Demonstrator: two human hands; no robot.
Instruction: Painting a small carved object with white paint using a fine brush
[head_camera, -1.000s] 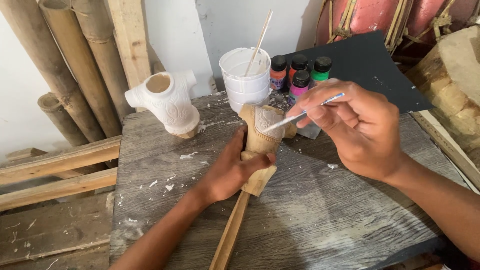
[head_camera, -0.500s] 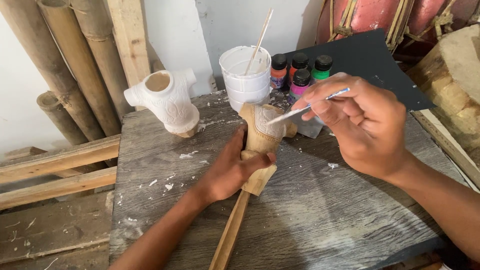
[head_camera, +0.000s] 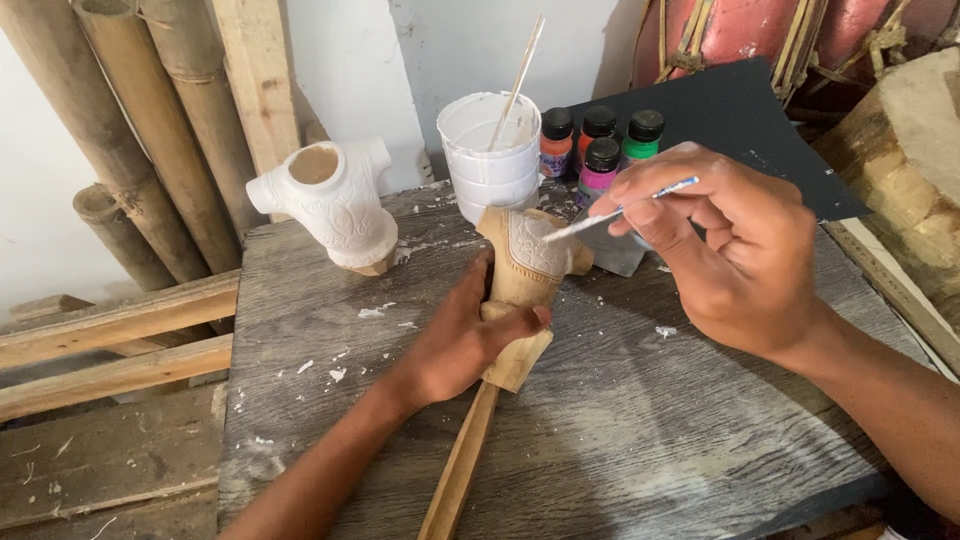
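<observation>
At centre of the board (head_camera: 640, 440), the left hand (head_camera: 465, 335) is gripping the carving (head_camera: 525, 275), fingers and thumb closed round its lower body and holding it upright on a wooden stick (head_camera: 460, 470) that is running down toward the viewer. Right of the carving, the right hand (head_camera: 735, 250) is pinching a thin brush (head_camera: 620, 208) between thumb and fingertips, its tip touching the carving's upper front. That patterned upper front is showing white; the lower body and base are showing bare wood, so the coating appears, by judgement, to be only partly laid, with most of the surface left to cover. Left of the carving, and well apart from it, a torso-shaped piece (head_camera: 335, 205) is standing entirely white, apparently finished in this coat. Behind the carving, a white tub (head_camera: 490, 150) is holding a stirring stick (head_camera: 520, 70); just right of the tub, four small paint bottles (head_camera: 600, 145) with black caps, in orange, red, pink and green, are standing closed. White flecks are lying on the board around the carving. Beyond the bottles a dark sheet (head_camera: 740, 120) is lying; far left, bamboo poles (head_camera: 120, 120) are leaning against the wall.
</observation>
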